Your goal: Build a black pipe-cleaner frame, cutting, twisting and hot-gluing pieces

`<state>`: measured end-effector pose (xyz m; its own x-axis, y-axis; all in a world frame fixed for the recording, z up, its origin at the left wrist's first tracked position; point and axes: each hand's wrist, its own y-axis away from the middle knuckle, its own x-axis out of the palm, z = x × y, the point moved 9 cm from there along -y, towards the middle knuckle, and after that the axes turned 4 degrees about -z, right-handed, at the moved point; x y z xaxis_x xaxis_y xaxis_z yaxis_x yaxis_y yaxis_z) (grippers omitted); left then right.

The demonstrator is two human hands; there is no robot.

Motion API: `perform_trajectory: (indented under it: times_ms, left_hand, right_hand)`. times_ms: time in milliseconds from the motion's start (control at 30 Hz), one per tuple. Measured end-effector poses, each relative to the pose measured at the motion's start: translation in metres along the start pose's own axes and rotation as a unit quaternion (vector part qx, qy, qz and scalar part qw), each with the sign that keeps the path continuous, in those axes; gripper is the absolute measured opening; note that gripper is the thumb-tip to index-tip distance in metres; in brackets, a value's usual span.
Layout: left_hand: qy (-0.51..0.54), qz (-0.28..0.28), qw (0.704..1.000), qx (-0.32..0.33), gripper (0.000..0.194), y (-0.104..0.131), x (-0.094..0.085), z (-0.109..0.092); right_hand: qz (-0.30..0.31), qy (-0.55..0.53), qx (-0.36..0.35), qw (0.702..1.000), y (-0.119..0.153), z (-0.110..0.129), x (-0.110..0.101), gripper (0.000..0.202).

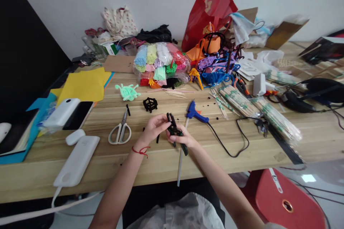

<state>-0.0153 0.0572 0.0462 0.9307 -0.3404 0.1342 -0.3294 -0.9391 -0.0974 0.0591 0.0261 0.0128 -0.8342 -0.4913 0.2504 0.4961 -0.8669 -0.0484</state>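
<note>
Over the front middle of the table, both my hands meet at a black pliers-like tool (175, 128). My right hand (186, 139) is closed around its lower part, where two dark handles stick out. With closed fingers, my left hand (155, 128) grips the upper end; any small piece between those fingers is hidden. A black openwork frame (150, 105) lies just beyond my left hand. To the right rests a blue hot glue gun (195, 111), its clear glue stick (180, 166) reaching toward the table edge. White-handled scissors (120, 133) lie left, beside a short black strip (128, 110).
A mint-green fuzzy piece (128, 92) sits behind the scissors. Bagged coloured bundles (161, 62), a red bag (208, 14) and orange-purple craft pieces (212, 59) fill the back. Bundled wooden sticks (238, 101) lie right; a white power bank (76, 161) lies left.
</note>
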Motion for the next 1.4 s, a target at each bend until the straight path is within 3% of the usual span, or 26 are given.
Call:
perform_trajectory:
  times_ms: [300, 467, 633, 833, 967, 1067, 1267, 1400]
  left_hand:
    - [-0.023, -0.021, 0.999, 0.005, 0.023, 0.000, -0.004, 0.000]
    - [-0.037, -0.038, 0.999, -0.003, 0.025, -0.003, -0.007, 0.004]
    - [-0.047, -0.058, 0.997, -0.004, 0.025, -0.006, -0.012, 0.012]
    - [-0.095, -0.089, 0.990, 0.056, 0.024, -0.010, -0.021, 0.008]
    - [-0.138, -0.112, 0.983, 0.047, 0.024, -0.012, -0.030, 0.006]
    - [-0.165, -0.059, 0.984, 0.026, 0.025, -0.014, -0.031, 0.008]
    - [-0.245, 0.156, 0.952, -0.097, 0.026, 0.002, -0.027, 0.037]
    - [-0.256, 0.170, 0.944, -0.118, 0.023, 0.008, -0.032, 0.037]
  right_hand:
    - [-0.012, -0.008, 0.012, 1.000, 0.000, -0.007, -0.003, 0.030]
    - [-0.018, -0.105, 0.029, 0.994, -0.003, -0.015, 0.000, 0.031]
    - [0.015, -0.179, 0.028, 0.983, -0.006, -0.013, 0.007, 0.037]
    - [0.005, -0.183, 0.021, 0.983, -0.009, -0.010, 0.000, 0.041]
    - [-0.023, -0.192, -0.003, 0.981, -0.011, -0.001, -0.013, 0.045]
    - [-0.091, -0.204, -0.043, 0.974, -0.010, 0.008, -0.033, 0.043]
    - [-0.190, -0.256, -0.107, 0.942, -0.004, 0.026, -0.064, 0.030]
    - [-0.215, -0.312, -0.109, 0.919, 0.000, 0.031, -0.071, 0.026]
